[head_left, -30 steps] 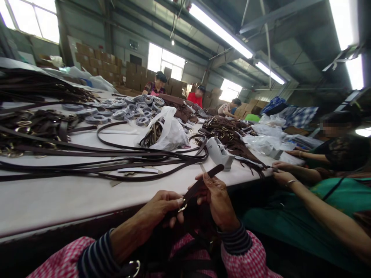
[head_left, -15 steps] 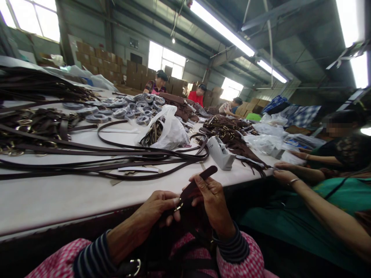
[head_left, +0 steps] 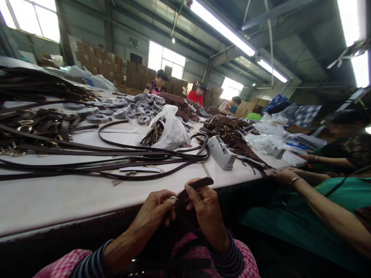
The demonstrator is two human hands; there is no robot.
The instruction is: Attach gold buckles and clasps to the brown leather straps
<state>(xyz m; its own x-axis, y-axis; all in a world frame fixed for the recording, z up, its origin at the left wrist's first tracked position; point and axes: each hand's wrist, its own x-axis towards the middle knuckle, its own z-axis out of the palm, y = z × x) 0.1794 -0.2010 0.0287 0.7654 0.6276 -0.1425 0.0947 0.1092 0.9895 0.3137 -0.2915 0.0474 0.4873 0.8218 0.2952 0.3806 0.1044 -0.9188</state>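
Both my hands are raised in front of my lap, just short of the table's near edge, around a dark brown leather strap [head_left: 199, 183]. My left hand [head_left: 155, 210] pinches the strap's small gold-coloured metal buckle [head_left: 173, 198] between thumb and fingers. Close beside it, my right hand [head_left: 207, 210] is closed on the strap, thumb on top, and the rounded strap end sticks out past the fingers to the upper right. Below the hands more dark straps lie across my lap, with a metal piece [head_left: 133, 263] showing dimly.
On the white table [head_left: 72, 204] lie long brown straps [head_left: 130, 152], a tape dispenser [head_left: 222, 152], a white plastic bag [head_left: 174, 133] of straps and grey coils [head_left: 142, 104]. A brown strap pile [head_left: 228, 129] stands beyond. At right, a co-worker's hand [head_left: 282, 175] reaches the table edge.
The strap end has tipped lower, nearer level, and shifted slightly left. My right hand has moved a little left with it. The buckle has turned and risen slightly at my left fingertips.
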